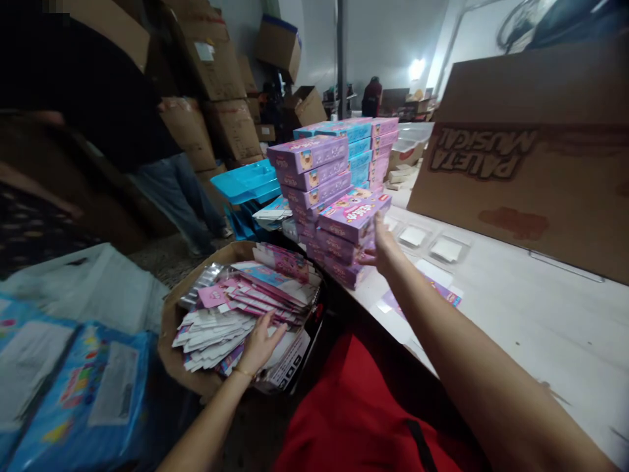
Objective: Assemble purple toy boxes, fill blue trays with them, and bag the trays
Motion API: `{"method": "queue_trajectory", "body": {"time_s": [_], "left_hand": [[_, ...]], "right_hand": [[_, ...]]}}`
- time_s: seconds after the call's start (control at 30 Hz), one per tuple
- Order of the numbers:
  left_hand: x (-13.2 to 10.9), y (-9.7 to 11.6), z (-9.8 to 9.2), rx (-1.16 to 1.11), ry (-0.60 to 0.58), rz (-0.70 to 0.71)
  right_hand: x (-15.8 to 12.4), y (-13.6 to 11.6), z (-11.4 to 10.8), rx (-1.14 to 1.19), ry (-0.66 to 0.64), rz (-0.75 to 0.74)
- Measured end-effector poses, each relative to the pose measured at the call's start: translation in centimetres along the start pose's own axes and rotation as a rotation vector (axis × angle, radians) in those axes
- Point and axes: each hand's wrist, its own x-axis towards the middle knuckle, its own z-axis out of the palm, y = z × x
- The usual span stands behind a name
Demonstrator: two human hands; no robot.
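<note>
The left hand (260, 341) lies with fingers spread flat on the flattened cartons (236, 301) heaped in the open cardboard box (170, 314). The right hand (381, 246) presses against the end of the top purple box (351, 213), which sits on the nearest stack (339, 252) at the white table's (515, 314) edge. From here I cannot tell whether its fingers grip.

- purple box (351, 215): assembled, closed, pink-and-purple print; lies flat on top of a short stack (339, 252) of like boxes at the tabletop (515, 308) edge.
- flat cartons (236, 308): unfolded pink, purple and white blanks, fanned in a loose heap inside an open cardboard bin (170, 314).
</note>
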Motion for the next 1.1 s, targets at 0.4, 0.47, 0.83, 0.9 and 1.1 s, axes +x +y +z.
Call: {"method": "queue_trajectory", "body": {"time_s": [0.4,0.47,0.83,0.9,1.1], "left_hand": [[0.2,-3.1,0.3,0.301,-0.003,-0.167],[1.7,-2.2,0.5,0.295,0.013,-0.146],[1.3,-5.8,-0.9,0.356,-0.234,-0.294],[-0.7,-6.7,-0.8,0.356,-0.25,-0.314],[-2.0,-5.8,-0.3,0.274,-0.232,-0.269]], "right_hand": [[-13.6,10.7,-6.3,0.071,-0.16,0.215],[-15.1,11.6,-6.8,0.063,-0.176,0.24],[-22.9,18.7,-14.8,-0.104,-0.232,0.428],[-23.6,19.9,-16.3,-0.198,-0.189,0.38],[-19.6,18.6,-13.7,-0.755,-0.008,-0.38]]}}
